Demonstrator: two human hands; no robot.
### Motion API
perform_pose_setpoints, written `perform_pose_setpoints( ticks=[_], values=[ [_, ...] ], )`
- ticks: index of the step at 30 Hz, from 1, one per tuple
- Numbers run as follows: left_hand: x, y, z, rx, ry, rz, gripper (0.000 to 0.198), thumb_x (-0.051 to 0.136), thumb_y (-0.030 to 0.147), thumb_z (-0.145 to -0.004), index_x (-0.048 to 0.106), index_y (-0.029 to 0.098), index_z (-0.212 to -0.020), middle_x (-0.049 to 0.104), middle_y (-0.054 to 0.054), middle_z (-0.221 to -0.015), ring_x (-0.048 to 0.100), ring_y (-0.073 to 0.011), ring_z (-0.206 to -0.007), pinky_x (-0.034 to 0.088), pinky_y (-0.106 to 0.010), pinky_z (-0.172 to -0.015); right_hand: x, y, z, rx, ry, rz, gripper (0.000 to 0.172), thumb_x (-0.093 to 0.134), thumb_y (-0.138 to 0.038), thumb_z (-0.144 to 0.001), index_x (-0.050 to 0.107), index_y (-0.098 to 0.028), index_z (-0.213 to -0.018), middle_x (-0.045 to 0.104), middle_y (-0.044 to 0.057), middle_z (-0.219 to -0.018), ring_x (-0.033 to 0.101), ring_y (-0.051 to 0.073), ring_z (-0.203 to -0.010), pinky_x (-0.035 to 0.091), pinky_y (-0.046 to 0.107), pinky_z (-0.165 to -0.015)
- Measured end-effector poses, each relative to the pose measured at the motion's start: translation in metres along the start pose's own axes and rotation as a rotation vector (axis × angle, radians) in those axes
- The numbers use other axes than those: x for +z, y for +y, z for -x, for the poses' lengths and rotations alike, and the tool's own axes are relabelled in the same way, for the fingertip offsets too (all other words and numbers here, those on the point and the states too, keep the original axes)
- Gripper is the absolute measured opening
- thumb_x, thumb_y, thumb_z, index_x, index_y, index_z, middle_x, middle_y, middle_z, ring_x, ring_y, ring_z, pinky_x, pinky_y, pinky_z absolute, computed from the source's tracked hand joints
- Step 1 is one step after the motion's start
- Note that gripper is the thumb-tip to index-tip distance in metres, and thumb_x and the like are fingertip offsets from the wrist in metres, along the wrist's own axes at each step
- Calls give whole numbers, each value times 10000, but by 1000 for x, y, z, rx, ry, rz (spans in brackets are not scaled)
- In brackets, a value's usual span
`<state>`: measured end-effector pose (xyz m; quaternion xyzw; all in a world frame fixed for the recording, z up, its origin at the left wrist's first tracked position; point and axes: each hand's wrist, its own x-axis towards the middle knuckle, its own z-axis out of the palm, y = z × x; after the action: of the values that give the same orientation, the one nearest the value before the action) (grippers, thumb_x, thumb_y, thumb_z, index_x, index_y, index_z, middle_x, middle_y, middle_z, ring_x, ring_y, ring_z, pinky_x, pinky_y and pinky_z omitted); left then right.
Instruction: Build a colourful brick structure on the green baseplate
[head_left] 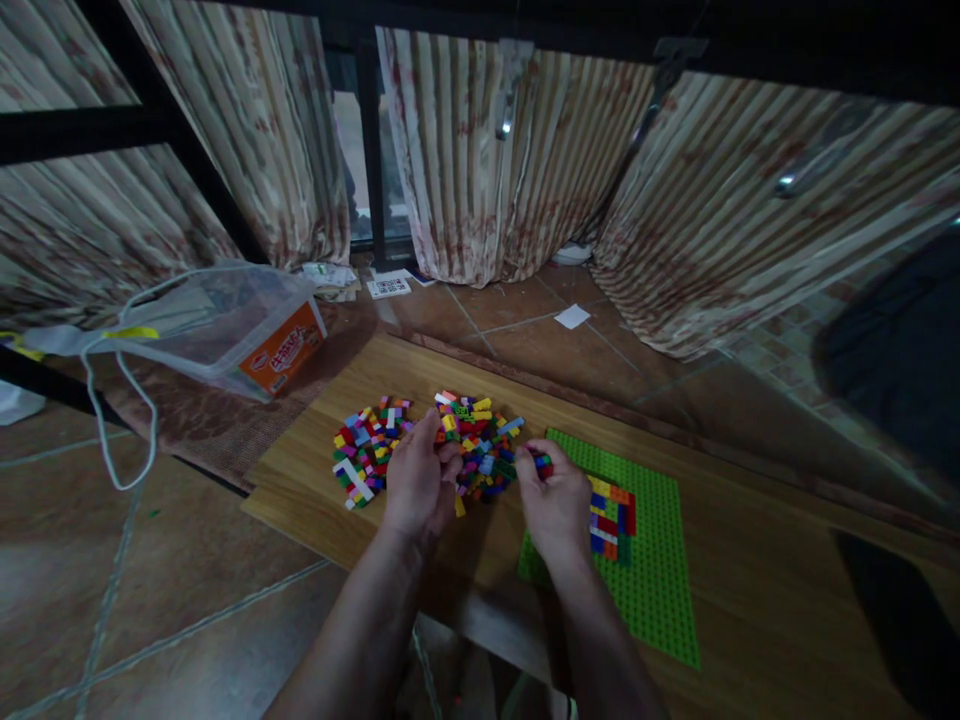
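Observation:
Many small building bricks (487, 465) in mixed colours lie in a loose heap on the wooden table. My left hand (416, 480) is over the heap, its index finger stretched forward and its thumb apart; a yellow brick shows by the fingertip, and I cannot tell whether it is touched. To the right, my right hand (555, 500) is closed in a pinch on small toy bricks (543, 463), red, blue and green. Beneath and beyond that hand lies a green studded baseplate (660, 590). It carries a flat block of joined coloured bricks (613, 522), partly hidden by the hand.
A clear plastic bin (225, 340) with an orange label stands on the left beyond the table (300, 470). A dark flat object (892, 610) lies at the table's right end. Papers (390, 287) are on the tiled floor before striped curtains (465, 170).

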<state>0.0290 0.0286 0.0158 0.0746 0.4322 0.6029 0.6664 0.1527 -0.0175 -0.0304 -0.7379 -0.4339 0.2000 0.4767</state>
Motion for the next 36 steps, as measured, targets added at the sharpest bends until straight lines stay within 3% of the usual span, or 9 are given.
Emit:
perform_pose_setpoints(
  ticks=[7,13,18,26,32,36],
  values=[
    [-4,14,-6,-42,5,78,160,641,166,-816,500,157,-742,383,90,-564,292,-12,-363,175,-136,-318,16,-9,-1,-300,-17,305,281,444,-360,-916,672,-197,-905,679,64,-788,597,190,-692,410,298,-660],
    [-7,18,-8,-50,1,108,124,628,191,-841,525,140,-792,439,74,-607,300,-6,-379,192,-131,-320,37,-17,-14,-377,-39,344,256,437,-312,-934,655,-186,-981,689,88,-913,611,217,-843,430,320,-758],
    [-11,17,-10,-42,-10,96,225,716,209,-763,497,158,-755,417,86,-586,317,-9,-387,228,-130,-335,48,-9,-16,-437,-96,347,236,451,-276,-923,650,-188,-1013,677,97,-957,580,243,-942,427,358,-829],
    [-13,13,-9,-49,6,85,285,784,265,-684,530,146,-731,457,80,-573,400,-22,-415,299,-128,-354,48,-5,-7,-428,-148,227,252,582,-364,-862,652,-200,-1041,674,96,-1010,560,263,-995,436,409,-882],
    [-12,8,-5,-34,-137,10,343,838,330,-613,564,139,-694,475,78,-546,418,-25,-430,343,-130,-378,38,-11,-4,-392,-169,76,223,591,-334,-858,662,-197,-1019,662,102,-1066,575,244,-1032,441,403,-922],
    [-10,3,-2,-38,-105,-62,351,859,322,-565,601,135,-712,509,74,-566,425,-23,-427,335,-137,-381,28,-24,-1,-244,-136,-173,196,564,-335,-878,680,-221,-988,685,62,-997,619,207,-940,474,360,-853]
  ],
)
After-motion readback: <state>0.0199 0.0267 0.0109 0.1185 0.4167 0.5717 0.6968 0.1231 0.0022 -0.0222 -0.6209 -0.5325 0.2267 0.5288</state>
